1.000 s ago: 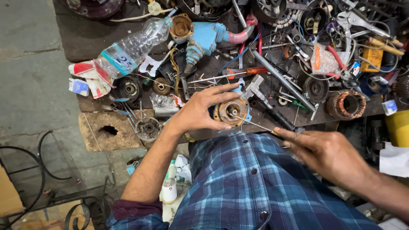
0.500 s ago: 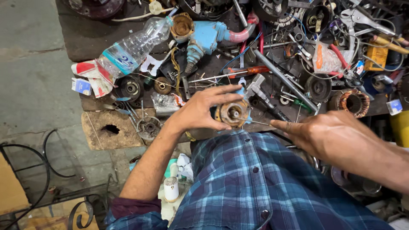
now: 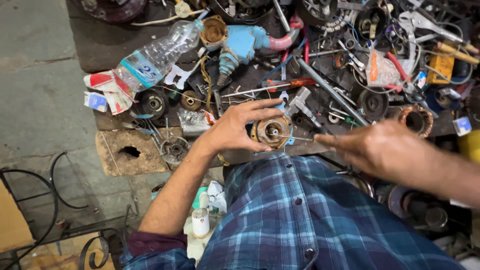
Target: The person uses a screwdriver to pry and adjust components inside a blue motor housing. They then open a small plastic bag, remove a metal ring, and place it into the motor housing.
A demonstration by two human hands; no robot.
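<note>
The left hand was clamped on a round rusty motor part, thumb below it and fingers spread over its top, at the near edge of the cluttered tabletop. The right hand, fingers pinched together, held a thin metal rod whose tip met the part's centre. Beyond the left hand lay a clear plastic bottle and a blue pump body; beyond the right hand sat a copper-wound coil.
</note>
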